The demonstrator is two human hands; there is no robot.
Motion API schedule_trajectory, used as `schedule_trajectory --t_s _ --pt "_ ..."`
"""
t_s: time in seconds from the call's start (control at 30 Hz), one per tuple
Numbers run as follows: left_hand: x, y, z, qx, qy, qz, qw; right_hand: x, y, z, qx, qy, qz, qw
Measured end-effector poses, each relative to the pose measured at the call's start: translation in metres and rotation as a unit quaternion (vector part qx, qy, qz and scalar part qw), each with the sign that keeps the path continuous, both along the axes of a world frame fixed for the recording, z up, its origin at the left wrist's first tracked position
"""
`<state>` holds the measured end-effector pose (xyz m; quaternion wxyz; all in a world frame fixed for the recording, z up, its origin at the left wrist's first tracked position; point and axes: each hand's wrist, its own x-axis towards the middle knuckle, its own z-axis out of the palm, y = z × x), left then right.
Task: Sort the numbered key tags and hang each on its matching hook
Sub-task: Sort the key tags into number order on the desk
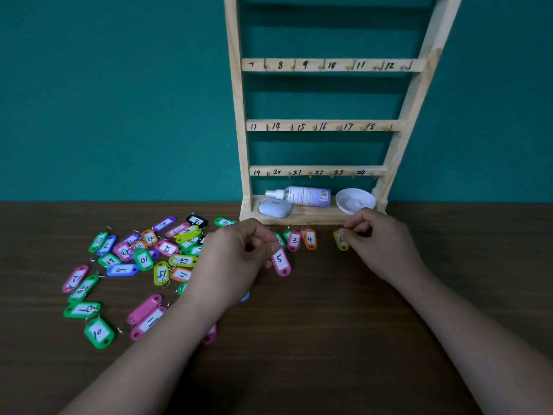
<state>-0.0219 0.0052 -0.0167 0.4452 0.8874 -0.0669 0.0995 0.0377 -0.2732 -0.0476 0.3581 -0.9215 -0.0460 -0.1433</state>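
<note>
**Pink tag 5 [279, 260] bound for the gap in the sorted row**

The left hand [236, 256] pinches pink tag 5 at its ring end between thumb and forefinger, with the other fingers curled under. The tag slants down toward the desk [329, 324]; whether it touches the wood I cannot tell. The right hand [377, 244] pinches the top of a yellow-green tag [341, 241] whose number is half hidden and may be a 6.

Both hands work near the far edge of the desk, just in front of the wooden rack [299, 218]. There tag 3 [294, 241] and tag 4 [310, 239] lie side by side.

The step looks like laying tags out in order before hanging. The open slot between tag 4 and the yellow-green tag suits the 5. It is best set down number up, ring toward the rack and parallel to tag 4 without overlapping, so the rings do not snag.

The loose pile [143, 259] fills the left half of the desk, and the left forearm crosses its right fringe, so a careless pull back could drag tags along. The right half and the near edge are bare wood, the easier side for moving.

The right knuckles sit close to a white dish [355, 200] on the rack's base. The hooks [321, 65] numbered 7 to 24 hang empty, and the rung for lower numbers is out of view above.
</note>
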Motion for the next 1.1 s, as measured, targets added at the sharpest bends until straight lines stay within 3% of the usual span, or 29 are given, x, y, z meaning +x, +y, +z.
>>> schedule_trajectory --t_s 0.27,0.57,0.87,1.1 --pt "-0.002 0.000 -0.002 -0.004 -0.021 -0.005 1.000 -0.035 0.052 0.011 0.085 -0.011 0.205 0.975" --pt "0.001 -0.004 -0.007 0.019 -0.031 -0.038 0.999 -0.035 0.055 0.010 0.132 0.040 0.262 0.955" --pt "-0.002 -0.006 -0.005 0.006 -0.029 -0.058 0.998 -0.032 0.050 0.014 0.133 0.059 0.254 0.956" --pt "-0.002 0.006 -0.003 0.028 -0.037 -0.010 0.999 -0.010 0.028 0.014 0.100 0.020 0.084 0.991"
